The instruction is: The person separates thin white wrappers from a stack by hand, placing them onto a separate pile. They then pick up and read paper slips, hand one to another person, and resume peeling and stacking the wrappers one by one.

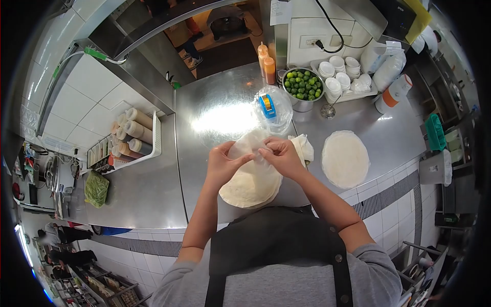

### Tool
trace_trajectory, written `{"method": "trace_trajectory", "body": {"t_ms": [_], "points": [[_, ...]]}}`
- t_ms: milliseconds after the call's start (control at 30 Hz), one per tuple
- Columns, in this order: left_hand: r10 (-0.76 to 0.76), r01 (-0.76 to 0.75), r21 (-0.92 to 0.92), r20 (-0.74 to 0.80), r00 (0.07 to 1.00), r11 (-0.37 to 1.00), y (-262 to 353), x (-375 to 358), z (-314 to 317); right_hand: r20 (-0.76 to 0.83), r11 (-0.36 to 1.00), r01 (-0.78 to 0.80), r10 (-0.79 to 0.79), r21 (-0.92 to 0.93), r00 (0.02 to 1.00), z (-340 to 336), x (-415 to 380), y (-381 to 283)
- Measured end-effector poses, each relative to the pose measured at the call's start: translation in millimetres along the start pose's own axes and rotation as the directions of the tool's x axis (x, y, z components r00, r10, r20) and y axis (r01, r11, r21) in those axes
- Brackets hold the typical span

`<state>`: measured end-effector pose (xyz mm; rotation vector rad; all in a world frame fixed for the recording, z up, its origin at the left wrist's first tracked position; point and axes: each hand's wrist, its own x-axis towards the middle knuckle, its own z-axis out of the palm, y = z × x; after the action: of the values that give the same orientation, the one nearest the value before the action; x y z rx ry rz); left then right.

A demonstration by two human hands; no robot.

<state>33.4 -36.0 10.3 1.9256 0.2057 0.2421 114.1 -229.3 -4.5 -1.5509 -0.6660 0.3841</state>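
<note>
My left hand [225, 162] and my right hand [280, 156] are close together, both pinching a thin translucent plastic sheet [250, 145]. Under them, near the counter's front edge, lies a stack of pale round flatbreads [249, 189]. A folded white cloth or bag [305, 148] sits just right of my right hand. Farther right, one pale round disc [346, 159] rests flat on the steel counter. Beyond my hands, a blue tape dispenser [267, 105] lies on clear plastic [279, 123].
A bowl of limes [303, 86], orange sauce bottles [269, 70] and a tray of white cups [353, 95] stand at the back. On the left are a white basket [156, 135] of bottles and a green bag [96, 189]. People stand at far lower left.
</note>
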Motion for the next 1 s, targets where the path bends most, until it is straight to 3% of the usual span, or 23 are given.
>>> {"method": "trace_trajectory", "body": {"t_ms": [133, 233, 300, 400, 433, 500, 533, 600, 633, 700, 800, 867, 933, 967, 1000], "points": [[-0.056, 0.056, 0.02, -0.015, 0.998, 0.998, 18, 0, 4, 0.013, 0.998, 0.05, -0.05, 0.034, 0.999, -2, -2, -4], [-0.065, 0.062, -0.147, -0.014, 0.998, 0.987, 16, 1, -2, 0.044, 0.999, 0.034, -0.035, 0.03, 0.998, -17, 1, -12], [-0.112, 0.089, -0.2, -0.107, 0.988, 0.976, 13, 3, -10, 0.021, 0.957, -0.137, 0.136, 0.255, 0.991, -21, -1, -15], [-0.077, 0.048, -0.185, -0.151, 0.986, 0.982, 13, 4, -5, -0.038, 0.918, -0.173, 0.199, 0.356, 0.979, -10, -4, 2], [-0.042, 0.01, -0.189, -0.169, 0.985, 0.982, 14, 3, -2, -0.035, 0.918, -0.175, 0.2, 0.356, 0.979, -7, -4, 15], [-0.024, 0.003, -0.155, -0.13, 0.991, 0.988, 17, 0, 4, -0.07, 0.968, 0.041, -0.024, 0.247, 0.997, 1, -1, 24], [-0.003, -0.007, -0.123, -0.085, 0.996, 0.992, 19, -1, 6, -0.068, 0.968, 0.039, -0.023, 0.248, 0.997, 2, -1, 17], [0.008, -0.012, -0.074, -0.043, 0.999, 0.997, 27, -5, 11, 0.004, 0.949, -0.154, 0.159, 0.274, 0.987, 2, 0, -8], [0.02, -0.02, -0.026, 0.001, 1.0, 0.999, 30, -6, 12, 0.002, 0.949, -0.154, 0.16, 0.274, 0.987, -2, 2, -16], [0.018, -0.017, -0.011, 0.028, 0.999, 1.0, 32, -6, 12, 0.091, 0.976, -0.118, 0.137, -0.181, 0.986, -10, 10, -25], [0.061, -0.062, 0.016, 0.053, 0.997, 0.998, 30, -4, 7, 0.213, 0.979, -0.124, 0.157, -0.159, 0.964, -15, 16, -18], [0.106, -0.107, 0.029, 0.05, 0.993, 0.994, 27, -1, 0, 0.165, 0.986, -0.119, 0.137, -0.119, 0.977, -16, 18, -2], [0.041, -0.052, -0.085, -0.125, 0.991, 0.995, 23, 1, -9, 0.099, 0.992, -0.122, 0.126, -0.044, 0.987, -22, 22, 11], [0.032, -0.044, -0.086, -0.129, 0.991, 0.995, 20, 2, -14, 0.106, 0.991, -0.128, 0.132, -0.042, 0.986, -26, 19, 16], [0.016, -0.031, -0.076, -0.193, 0.981, 0.997, 17, 4, -18, 0.076, 0.976, -0.216, 0.214, 0.03, 0.974, -29, 17, 3]]}}
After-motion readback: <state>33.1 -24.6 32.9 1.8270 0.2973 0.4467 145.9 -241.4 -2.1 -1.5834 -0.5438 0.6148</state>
